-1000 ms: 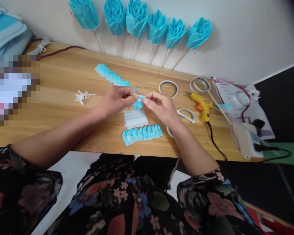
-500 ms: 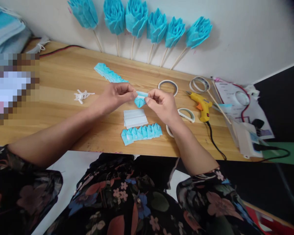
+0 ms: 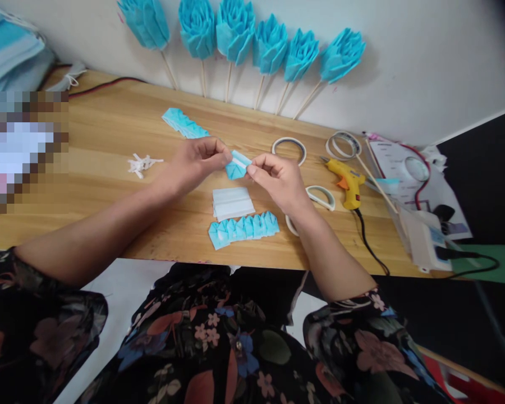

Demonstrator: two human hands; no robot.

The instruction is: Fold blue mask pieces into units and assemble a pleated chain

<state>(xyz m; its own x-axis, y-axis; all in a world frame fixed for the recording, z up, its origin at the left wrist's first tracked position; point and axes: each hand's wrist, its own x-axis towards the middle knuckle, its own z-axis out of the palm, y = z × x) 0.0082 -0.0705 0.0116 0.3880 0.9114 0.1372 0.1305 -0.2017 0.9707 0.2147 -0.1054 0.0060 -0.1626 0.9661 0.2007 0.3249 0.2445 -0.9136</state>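
Observation:
Between my two hands is a small folded piece of blue fabric [image 3: 237, 168] with a white strip along its upper part. My left hand [image 3: 204, 159] pinches its left corner between thumb and fingers. At the right corner, the thumb and fingers of my right hand [image 3: 273, 175] are closed on it too. Just below lies a stack of white fabric pieces [image 3: 233, 202]. Nearer the table edge is a row of overlapping folded blue petals [image 3: 244, 227]. Another such row of blue petals [image 3: 184, 122] lies behind my left hand, which partly covers it.
Several blue fabric flowers on sticks [image 3: 235, 33] lean against the wall. A yellow glue gun [image 3: 345, 180] and tape rolls [image 3: 289, 139] lie at right, near a white power strip [image 3: 425, 241]. White scraps [image 3: 141, 163] lie left, and blue masks [image 3: 12, 50] are piled at the far left.
The blue piece has tilted, its right end lower, and shifted slightly left; more of its blue face shows. My left hand has moved slightly up and left. Both hands keep their hold.

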